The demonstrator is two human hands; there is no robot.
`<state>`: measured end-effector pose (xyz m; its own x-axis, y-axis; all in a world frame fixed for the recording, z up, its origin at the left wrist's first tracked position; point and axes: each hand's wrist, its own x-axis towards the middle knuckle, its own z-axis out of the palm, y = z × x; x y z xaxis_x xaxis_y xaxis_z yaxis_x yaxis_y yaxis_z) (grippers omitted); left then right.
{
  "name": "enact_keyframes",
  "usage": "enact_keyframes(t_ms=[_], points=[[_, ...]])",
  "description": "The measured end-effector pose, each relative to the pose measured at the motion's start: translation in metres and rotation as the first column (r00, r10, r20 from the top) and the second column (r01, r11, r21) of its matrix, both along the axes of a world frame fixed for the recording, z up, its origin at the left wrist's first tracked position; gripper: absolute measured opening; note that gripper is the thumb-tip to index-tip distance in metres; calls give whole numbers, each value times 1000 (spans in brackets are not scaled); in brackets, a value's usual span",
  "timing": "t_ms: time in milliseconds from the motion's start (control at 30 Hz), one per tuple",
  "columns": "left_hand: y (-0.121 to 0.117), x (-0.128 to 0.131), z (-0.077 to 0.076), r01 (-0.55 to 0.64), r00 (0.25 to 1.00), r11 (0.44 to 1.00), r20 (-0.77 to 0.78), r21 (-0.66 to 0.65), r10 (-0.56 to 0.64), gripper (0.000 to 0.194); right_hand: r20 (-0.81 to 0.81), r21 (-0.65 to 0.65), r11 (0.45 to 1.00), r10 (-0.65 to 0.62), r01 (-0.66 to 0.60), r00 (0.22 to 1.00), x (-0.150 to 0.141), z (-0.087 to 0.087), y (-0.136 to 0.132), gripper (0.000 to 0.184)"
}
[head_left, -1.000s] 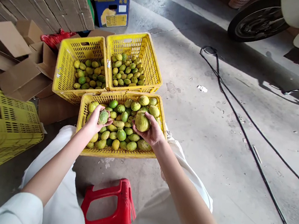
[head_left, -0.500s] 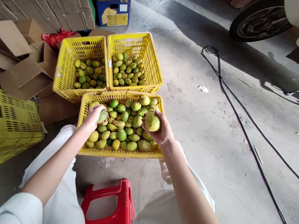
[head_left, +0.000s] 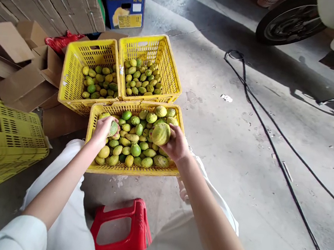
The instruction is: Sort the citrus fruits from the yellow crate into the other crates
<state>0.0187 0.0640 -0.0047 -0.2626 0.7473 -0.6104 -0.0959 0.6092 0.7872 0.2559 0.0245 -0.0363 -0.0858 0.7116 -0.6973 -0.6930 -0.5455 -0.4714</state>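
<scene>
A green, rough-skinned lemon (head_left: 113, 129) is in my left hand (head_left: 104, 128), whose fingers wrap round it above the left side of the near yellow crate (head_left: 132, 172). Over the right side of that crate, my right hand (head_left: 177, 143) grips a large yellow-green lemon (head_left: 161, 134), clearly bigger than the others. Below both hands, green and yellow lemons (head_left: 135, 150) of mixed sizes fill the near crate. Two more yellow crates stand against its far side: the back left crate (head_left: 69, 76) and the back right crate (head_left: 173, 71), each partly filled with smaller lemons.
A red plastic stool (head_left: 138, 235) stands between my legs. At the left are an empty-looking yellow crate (head_left: 13, 138) and loose cardboard boxes (head_left: 22, 83). A blue carton (head_left: 124, 10) stands behind. A black cable (head_left: 270, 139) crosses the concrete floor at right, near a vehicle wheel (head_left: 289, 22).
My right hand has moved slightly left and turned the large lemon, so another side of it shows. My left hand keeps its lemon in nearly the same place.
</scene>
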Motion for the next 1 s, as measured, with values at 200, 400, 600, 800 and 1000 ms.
enact_keyframes(t_ms=[200, 400, 600, 800, 1000], points=[[6, 0, 10, -124, 960, 983, 235, -135, 153, 27, -75, 51, 996, -70, 73, 995, 3, 2, 2, 23], [5, -4, 8, -128, 972, 988, 188, -82, 142, 21, -135, 19, 993, -112, 115, 985, -7, -5, -1, 23], [4, -2, 9, -57, 984, 998, 168, -36, 63, 24, -131, -23, 996, -85, 82, 988, -7, -6, 0, 15], [3, 1, 8, -81, 990, 995, 114, -66, 88, 27, -175, 26, 996, -77, 83, 982, -1, -5, 0, 26], [4, -2, 5, -125, 988, 989, 85, -74, 131, 26, -169, 8, 990, -134, 138, 976, 7, 2, 2, 31]])
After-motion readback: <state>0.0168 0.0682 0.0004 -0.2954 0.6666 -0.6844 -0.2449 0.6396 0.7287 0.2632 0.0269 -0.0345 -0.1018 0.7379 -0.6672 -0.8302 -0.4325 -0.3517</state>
